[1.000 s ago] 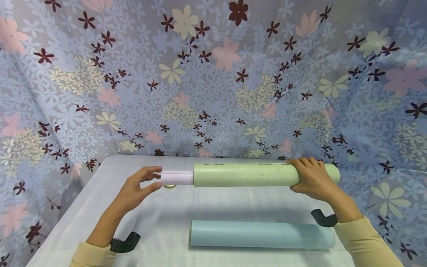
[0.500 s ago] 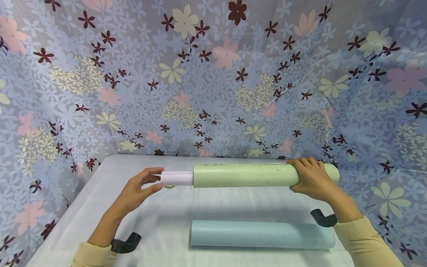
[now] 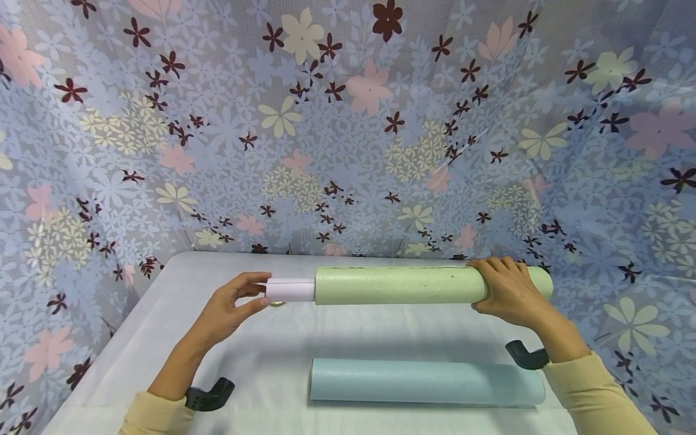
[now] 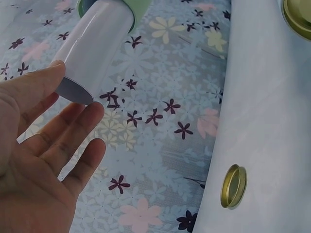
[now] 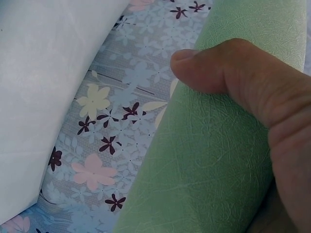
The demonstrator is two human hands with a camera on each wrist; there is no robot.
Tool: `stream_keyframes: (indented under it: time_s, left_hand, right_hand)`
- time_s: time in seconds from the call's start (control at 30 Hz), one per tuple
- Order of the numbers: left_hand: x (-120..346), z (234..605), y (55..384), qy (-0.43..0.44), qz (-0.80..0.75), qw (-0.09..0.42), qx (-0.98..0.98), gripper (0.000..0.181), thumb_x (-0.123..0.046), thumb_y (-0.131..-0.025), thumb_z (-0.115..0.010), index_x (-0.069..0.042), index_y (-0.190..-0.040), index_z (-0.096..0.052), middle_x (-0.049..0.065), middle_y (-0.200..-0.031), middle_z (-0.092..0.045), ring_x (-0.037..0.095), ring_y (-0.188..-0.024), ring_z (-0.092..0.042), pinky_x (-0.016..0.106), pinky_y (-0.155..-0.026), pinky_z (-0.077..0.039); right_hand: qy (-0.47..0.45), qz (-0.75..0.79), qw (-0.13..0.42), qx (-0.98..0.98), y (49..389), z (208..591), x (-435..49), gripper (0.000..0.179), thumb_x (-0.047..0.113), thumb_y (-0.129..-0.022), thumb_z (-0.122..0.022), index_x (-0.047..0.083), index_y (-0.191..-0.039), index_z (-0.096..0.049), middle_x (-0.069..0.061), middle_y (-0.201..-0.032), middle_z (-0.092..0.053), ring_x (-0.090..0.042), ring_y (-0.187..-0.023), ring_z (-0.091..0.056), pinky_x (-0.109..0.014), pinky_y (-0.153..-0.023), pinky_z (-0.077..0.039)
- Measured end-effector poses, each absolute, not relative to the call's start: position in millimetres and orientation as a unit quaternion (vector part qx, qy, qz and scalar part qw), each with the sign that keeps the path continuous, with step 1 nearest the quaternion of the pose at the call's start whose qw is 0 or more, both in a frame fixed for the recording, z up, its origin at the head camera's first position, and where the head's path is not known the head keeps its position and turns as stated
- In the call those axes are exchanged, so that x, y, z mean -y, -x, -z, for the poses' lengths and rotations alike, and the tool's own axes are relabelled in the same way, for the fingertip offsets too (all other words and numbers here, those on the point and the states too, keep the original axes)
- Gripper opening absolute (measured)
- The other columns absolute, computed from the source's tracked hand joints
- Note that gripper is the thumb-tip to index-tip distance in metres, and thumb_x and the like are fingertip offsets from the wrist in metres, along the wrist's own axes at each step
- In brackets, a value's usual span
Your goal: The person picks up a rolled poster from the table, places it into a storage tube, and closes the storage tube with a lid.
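Observation:
A roll of white paper [image 3: 290,290] sticks out of the left end of a light green cardboard tube [image 3: 391,286], held level above the table. My left hand [image 3: 225,308] pinches the roll's free end; in the left wrist view the thumb lies on one side of the white roll [image 4: 97,43] and fingertips on the other. My right hand [image 3: 508,290] grips the green tube near its right end, and in the right wrist view the thumb lies across the textured green surface [image 5: 194,160]. How far the roll reaches inside is hidden.
A light blue tube [image 3: 426,382] lies on the white-covered table [image 3: 261,362], nearer to me. One gold metal cap [image 4: 233,187] rests on the cloth, and another gold round piece [image 4: 299,17] shows at the view's corner. A flowered curtain [image 3: 348,151] hangs behind.
The left hand has shifted slightly right with the white roll's end, so a little less of the roll shows outside the green tube. The right hand has stayed nearly still.

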State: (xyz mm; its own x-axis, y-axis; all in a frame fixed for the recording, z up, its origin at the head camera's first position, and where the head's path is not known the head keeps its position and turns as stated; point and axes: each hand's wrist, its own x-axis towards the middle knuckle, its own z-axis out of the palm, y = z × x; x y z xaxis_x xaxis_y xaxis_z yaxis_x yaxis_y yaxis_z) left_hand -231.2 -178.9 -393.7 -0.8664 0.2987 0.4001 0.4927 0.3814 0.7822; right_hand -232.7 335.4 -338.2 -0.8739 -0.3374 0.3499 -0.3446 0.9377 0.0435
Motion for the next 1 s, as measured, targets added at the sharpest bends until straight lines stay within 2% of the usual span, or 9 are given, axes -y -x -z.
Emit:
stream_keyframes:
  time_s: [0.2,0.43,0.63,1.0]
  left_hand:
    - [171.9,392.5,232.2,0.242,0.505,0.092,0.823,0.043,-0.021,-0.089,-0.066,-0.013,-0.129,-0.054,0.012,-0.127,-0.059,0.031,-0.112,-0.06,0.04,-0.089,-0.053]
    - [162.2,392.0,233.0,0.252,0.525,0.076,0.809,0.042,-0.02,-0.088,-0.066,-0.015,-0.128,-0.054,0.015,-0.127,-0.058,0.035,-0.11,-0.06,0.027,-0.079,-0.055]
    - [154.9,390.4,233.4,0.249,0.516,0.082,0.816,0.041,-0.024,-0.088,-0.066,-0.017,-0.127,-0.055,0.012,-0.128,-0.058,0.035,-0.111,-0.06,0.027,-0.077,-0.053]
    - [140.2,386.8,234.5,0.262,0.535,0.069,0.8,0.041,-0.021,-0.088,-0.067,-0.016,-0.127,-0.056,0.015,-0.129,-0.056,0.036,-0.111,-0.059,0.025,-0.079,-0.054]
  right_hand:
    - [-0.175,-0.01,0.175,0.969,232.3,338.1,-335.6,0.075,0.027,-0.061,-0.084,0.011,-0.126,-0.051,-0.019,-0.117,-0.057,-0.042,-0.107,-0.046,-0.058,-0.084,-0.032]
    - [-0.175,-0.007,0.177,0.969,231.8,338.7,-334.6,0.076,0.028,-0.061,-0.085,0.01,-0.126,-0.051,-0.019,-0.116,-0.057,-0.041,-0.106,-0.046,-0.057,-0.083,-0.033]
    - [-0.178,-0.008,0.177,0.968,231.8,338.9,-333.6,0.076,0.028,-0.06,-0.085,0.01,-0.126,-0.051,-0.019,-0.117,-0.058,-0.041,-0.106,-0.046,-0.057,-0.084,-0.032]
    - [-0.181,-0.01,0.182,0.966,232.2,338.6,-331.7,0.077,0.028,-0.06,-0.085,0.01,-0.126,-0.051,-0.019,-0.118,-0.058,-0.041,-0.107,-0.047,-0.058,-0.086,-0.032]
